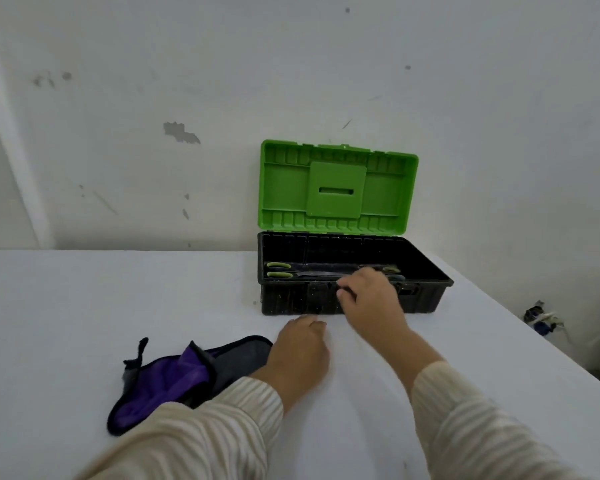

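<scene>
Right hand (368, 299), grip unclear, at the open green-lidded black plastic toolbox's (284, 299) front rim; left hand (300, 348), loosely curled and empty, just before it.

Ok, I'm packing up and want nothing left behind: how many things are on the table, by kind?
toolbox: 1, lid open
cloth: 1
green tool grips inside the box: 3 showing; the tools themselves are partly hidden, so their number is unclear
Total: 5
</scene>
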Motion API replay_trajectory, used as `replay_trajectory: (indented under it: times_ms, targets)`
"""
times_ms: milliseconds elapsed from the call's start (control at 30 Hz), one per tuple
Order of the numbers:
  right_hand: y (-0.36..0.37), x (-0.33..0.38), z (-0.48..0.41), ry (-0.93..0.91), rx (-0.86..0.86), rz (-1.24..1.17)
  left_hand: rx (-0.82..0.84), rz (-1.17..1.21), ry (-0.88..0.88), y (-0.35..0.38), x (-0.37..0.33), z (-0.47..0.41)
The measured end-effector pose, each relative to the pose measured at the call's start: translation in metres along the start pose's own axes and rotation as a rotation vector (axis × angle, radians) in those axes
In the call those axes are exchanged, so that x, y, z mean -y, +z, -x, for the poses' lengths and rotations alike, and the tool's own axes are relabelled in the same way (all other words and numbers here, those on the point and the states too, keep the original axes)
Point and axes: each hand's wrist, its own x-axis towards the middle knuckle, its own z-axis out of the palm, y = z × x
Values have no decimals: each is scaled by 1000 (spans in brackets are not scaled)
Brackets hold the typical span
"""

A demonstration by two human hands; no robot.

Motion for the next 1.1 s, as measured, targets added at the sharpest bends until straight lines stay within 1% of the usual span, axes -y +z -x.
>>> replay_trajectory:
  times_ms: [100, 167, 267, 367, 533, 633, 767, 900, 1000, 1100]
  targets:
    - [3, 14, 20, 47, 91, 48, -44, -4, 6, -18, -3, 10]
    - [0, 21, 21, 44, 99, 45, -112, -4, 37, -35, -7, 10]
    - [-7, 25, 5, 31, 63, 39, -222, -31, 76, -62, -11, -2]
    - [-12, 23, -21, 16, -14, 16, -248, -71, 85, -85, -11, -27]
    - [-25, 10, -91, 9, -53, 73, -327, -99, 90, -123, -6, -95]
    - [-36, 1, -144, 13, -52, 98, -304, -108, 39, -148, -1, -138]
    - [-46, -1, -204, 70, 3, 105, -210, -158, -51, -180, 8, -182]
    - [-48, 5, -241, 93, 113, 70, -135, -188, -123, -208, 16, -220]
    - [-48, 9, -267, 81, 190, 79, -119, -186, -169, -224, 19, -245]
    - [-48, 9, -292, 68, 254, 123, -89, -204, -179, -234, 22, -266]
